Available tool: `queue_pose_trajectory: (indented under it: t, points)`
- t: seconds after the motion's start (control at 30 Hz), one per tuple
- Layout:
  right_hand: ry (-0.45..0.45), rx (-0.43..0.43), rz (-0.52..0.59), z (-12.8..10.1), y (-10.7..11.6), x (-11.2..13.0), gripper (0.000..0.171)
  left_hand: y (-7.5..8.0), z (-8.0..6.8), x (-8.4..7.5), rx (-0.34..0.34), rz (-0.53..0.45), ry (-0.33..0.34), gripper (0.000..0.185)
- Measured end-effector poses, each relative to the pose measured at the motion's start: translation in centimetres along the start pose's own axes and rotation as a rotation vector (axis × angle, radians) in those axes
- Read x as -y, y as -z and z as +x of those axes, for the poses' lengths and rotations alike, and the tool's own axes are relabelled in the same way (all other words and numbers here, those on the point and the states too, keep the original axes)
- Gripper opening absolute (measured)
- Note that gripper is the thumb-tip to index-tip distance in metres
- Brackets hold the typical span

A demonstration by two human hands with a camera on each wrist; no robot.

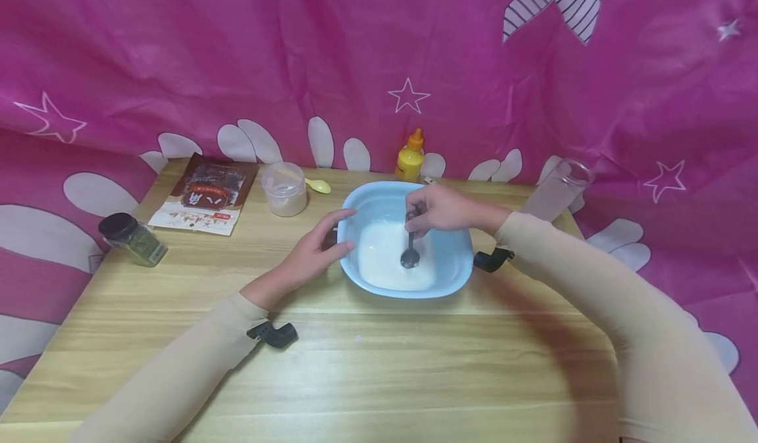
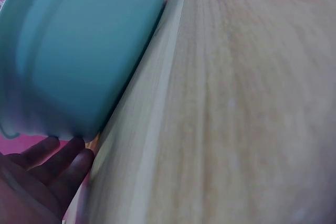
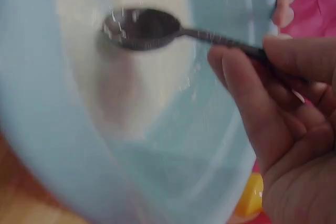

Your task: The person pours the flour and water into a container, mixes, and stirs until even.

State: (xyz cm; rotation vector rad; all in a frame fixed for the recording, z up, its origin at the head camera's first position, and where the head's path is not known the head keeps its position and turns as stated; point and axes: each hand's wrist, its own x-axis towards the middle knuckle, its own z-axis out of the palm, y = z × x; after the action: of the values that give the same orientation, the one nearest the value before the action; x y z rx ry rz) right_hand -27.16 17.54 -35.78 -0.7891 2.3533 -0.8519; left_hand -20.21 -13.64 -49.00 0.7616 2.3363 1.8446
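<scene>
A light blue basin point(image 1: 456, 278) stands on the table with milky white liquid point(image 1: 379, 259) inside. My left hand point(image 1: 310, 252) grips its left end, thumb and index finger over the rim. In the left wrist view its other fingers point(image 2: 68, 169) lie against the basin's outer wall point(image 2: 79, 51). My right hand point(image 1: 435, 209) reaches over the far rim and pinches the handle of a dark spoon point(image 1: 409, 257). The spoon's bowl point(image 3: 144, 27) is low over the liquid, glossy and wet in the right wrist view.
Behind the basin stands a yellow squeeze bottle point(image 1: 410, 160). To the left are a clear tub point(image 1: 285, 193) of pale powder, a yellow spoon point(image 1: 318, 185), a brown-and-white packet point(image 1: 204, 196) and a black-lidded jar point(image 1: 133, 239). A clear cup point(image 1: 556, 189) is behind the right forearm. A pink curtain point(image 1: 355, 48) hangs behind.
</scene>
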Motion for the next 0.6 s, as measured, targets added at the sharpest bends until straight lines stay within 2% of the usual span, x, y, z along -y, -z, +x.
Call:
queue_pose_trajectory:
  t: [0.07, 0.13, 0.2, 0.33, 0.4, 0.47, 0.6]
  points:
    - [-0.02, -0.067, -0.033, 0.1, 0.4, -0.4, 0.021, 0.0, 0.0, 0.0, 0.003, 0.0, 0.003, 0.065]
    - [-0.047, -0.09, -0.043, 0.1, 0.7, -0.8, 0.022, 0.0, 0.0, 0.0, 0.007, -0.002, 0.004, 0.065]
    - [-0.062, -0.059, -0.019, -0.2, 0.9, -1.1, 0.022, 0.0, 0.1, -0.1, 0.009, -0.002, 0.002, 0.065]
    - [-0.056, 0.074, 0.087, -0.3, 0.4, -1.1, 0.021, 0.1, 0.2, -0.2, 0.008, -0.006, -0.002, 0.065]
    - [-0.039, 0.094, 0.119, -0.2, 0.0, -0.8, 0.019, 0.1, 0.1, -0.1, 0.004, -0.009, 0.002, 0.065]
    - [-0.019, 0.047, 0.127, 0.2, -0.4, -0.7, 0.017, 0.1, 0.1, 0.0, 0.003, -0.014, 0.004, 0.065]
    - [-0.044, -0.148, 0.064, 0.7, -0.2, -0.7, 0.016, 0.1, 0.1, 0.0, 0.008, -0.028, -0.005, 0.065]
